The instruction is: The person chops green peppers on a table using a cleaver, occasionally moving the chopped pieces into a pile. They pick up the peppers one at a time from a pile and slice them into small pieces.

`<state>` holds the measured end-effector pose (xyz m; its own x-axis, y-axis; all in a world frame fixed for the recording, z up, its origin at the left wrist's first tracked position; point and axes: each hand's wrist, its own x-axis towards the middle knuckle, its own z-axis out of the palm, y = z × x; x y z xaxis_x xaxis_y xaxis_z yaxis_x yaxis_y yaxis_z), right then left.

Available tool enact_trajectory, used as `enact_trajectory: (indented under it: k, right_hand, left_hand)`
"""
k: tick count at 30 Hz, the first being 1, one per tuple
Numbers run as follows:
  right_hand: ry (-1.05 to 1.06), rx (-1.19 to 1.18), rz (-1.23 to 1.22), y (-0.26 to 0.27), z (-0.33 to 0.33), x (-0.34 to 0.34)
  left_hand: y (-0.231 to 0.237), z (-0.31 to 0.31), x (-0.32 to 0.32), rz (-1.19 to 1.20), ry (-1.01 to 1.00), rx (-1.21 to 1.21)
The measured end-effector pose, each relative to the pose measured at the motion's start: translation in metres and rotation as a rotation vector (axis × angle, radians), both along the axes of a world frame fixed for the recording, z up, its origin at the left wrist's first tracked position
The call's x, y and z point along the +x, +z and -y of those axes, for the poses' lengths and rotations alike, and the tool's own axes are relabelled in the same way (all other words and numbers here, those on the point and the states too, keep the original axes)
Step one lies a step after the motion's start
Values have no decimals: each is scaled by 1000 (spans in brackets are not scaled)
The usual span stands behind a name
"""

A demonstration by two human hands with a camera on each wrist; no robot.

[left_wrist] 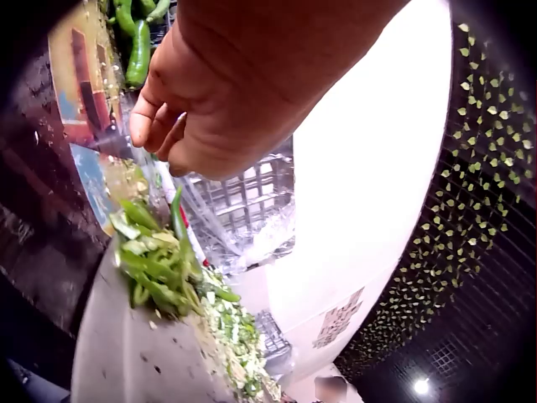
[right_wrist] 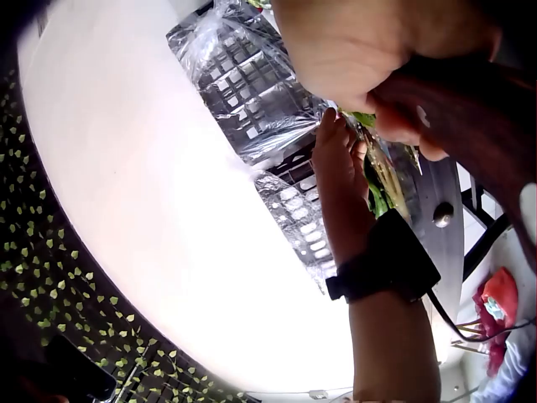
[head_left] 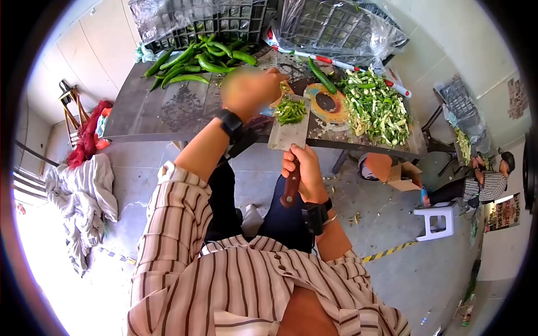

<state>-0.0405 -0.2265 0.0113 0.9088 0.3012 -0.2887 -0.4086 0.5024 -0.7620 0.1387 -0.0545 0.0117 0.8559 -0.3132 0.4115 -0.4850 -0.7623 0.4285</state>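
My right hand (head_left: pixel 307 175) grips the brown wooden handle (head_left: pixel 290 190) of a cleaver (head_left: pixel 287 137). Its broad blade lies roughly flat at the table's near edge, bearing a small heap of sliced green peppers (head_left: pixel 291 111). Above the table, left of the blade, is my left hand (head_left: pixel 255 89), holding nothing; the left wrist view shows its fingers (left_wrist: pixel 144 122) loosely bent. Whole long green peppers (head_left: pixel 190 64) are piled beyond that hand. A single whole pepper (head_left: pixel 321 75) rests across the edge of a worn, colourful round mat (head_left: pixel 310 96) right of the blade.
A large pile of chopped peppers (head_left: pixel 381 109) covers the table's right end. Plastic-wrapped black crates (head_left: pixel 336 31) stand along the back. On the floor to the right are a cardboard box (head_left: pixel 404 176) and a white stool (head_left: pixel 435 222); another person (head_left: pixel 485 187) sits farther off.
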Motion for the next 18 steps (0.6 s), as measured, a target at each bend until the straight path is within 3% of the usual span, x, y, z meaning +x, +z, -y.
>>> enact_trajectory:
  k: [2,3,5,9,11,14,18]
  right_hand:
    - [-12,2,-11,2,0,-2]
    - [-16,-4,-13,3,0,-3]
    - [-21,-13,-21,4,2,-3]
    - [-36,2,-23,4,5,-5]
    - [-38,9,-20,3,5,-3]
    - [-43,10,-29,-1,5,-5]
    - [-19,40,8,1,7,-3]
  left_hand:
    - [-12,3,15,136,-26,36]
    - [5,5,3,137,-26,32]
    - [56,8,-38,-118,11,106]
    - [40,9,-30,-236,-34,1]
    - [11,14,-12,-72,-121,-144]
    - [18,17,-36,-22,-208,-165]
    - [14,0,-55,53,-93,-203]
